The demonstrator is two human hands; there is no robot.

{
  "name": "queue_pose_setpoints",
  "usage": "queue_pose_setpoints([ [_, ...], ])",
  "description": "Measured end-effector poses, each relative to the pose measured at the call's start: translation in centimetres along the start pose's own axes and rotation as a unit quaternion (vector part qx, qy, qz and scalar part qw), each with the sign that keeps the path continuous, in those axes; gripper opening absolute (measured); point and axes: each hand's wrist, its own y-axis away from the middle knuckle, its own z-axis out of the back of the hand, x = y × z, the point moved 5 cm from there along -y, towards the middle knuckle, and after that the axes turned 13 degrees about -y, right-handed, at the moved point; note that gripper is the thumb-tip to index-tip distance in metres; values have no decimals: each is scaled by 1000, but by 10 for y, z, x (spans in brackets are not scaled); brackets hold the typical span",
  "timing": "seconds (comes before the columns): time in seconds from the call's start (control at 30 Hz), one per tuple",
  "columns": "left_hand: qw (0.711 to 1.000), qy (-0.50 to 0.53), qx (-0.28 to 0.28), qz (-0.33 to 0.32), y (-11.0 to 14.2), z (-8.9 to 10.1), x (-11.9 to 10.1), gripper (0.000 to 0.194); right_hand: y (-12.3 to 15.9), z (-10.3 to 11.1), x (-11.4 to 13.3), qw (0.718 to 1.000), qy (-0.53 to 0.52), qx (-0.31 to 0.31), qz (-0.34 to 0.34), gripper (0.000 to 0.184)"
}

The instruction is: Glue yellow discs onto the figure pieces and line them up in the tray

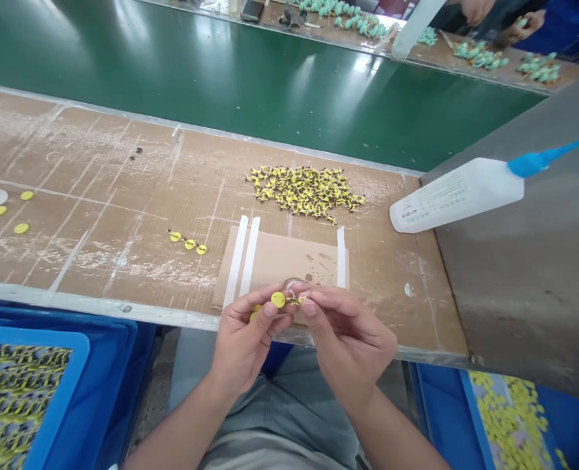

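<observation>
Above the near edge of the desk, two bare hands meet in front of a cardboard sheet marked with white tape strips. The left hand is closed on a yellow disc, pinched by the thumb and fingers, with more yellow showing behind its fingers. Just beside that disc, the right hand has its thumb and forefinger together on a small yellow-and-dark piece, partly hidden by the fingertips. Beyond the sheet lies a loose pile of small yellow-and-dark pieces. Left of the sheet, three yellow discs with dark parts sit in a slanting row, and plain yellow discs lie farther left. A white bottle with a blue nozzle leans to the right, near a grey metal panel. Below the desk, a blue tray on the left holds rows of yellow-and-dark pieces; a blue bin on the right holds many yellow discs. Across a green surface, turquoise pieces lie in clusters near another person's hands.
</observation>
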Motion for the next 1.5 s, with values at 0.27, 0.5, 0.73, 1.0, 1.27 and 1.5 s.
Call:
queue_pose_setpoints([
  [0.27,1000,-14,-7,7,2,0,3,22,2,1,1,999,46,19,17,23],
  [0.5,1000,-4,-13,13,2,2,3,22,1,-2,3,997,60,30,27,23],
  [0.73,1000,-5,-7,0,2,1,1,21,2,-2,1,996,66,44,32,28],
  [1.0,1000,-13,-24,-14,4,0,-1,18,3,-3,3,996,60,49,36,28],
  [1.27,995,-77,-48,-50,5,5,-4,17,1,-5,2,996,64,55,32,29],
  [1.5,983,-149,-57,-95,8,11,-12,18,2,-1,-4,997,43,67,-12,31],
])
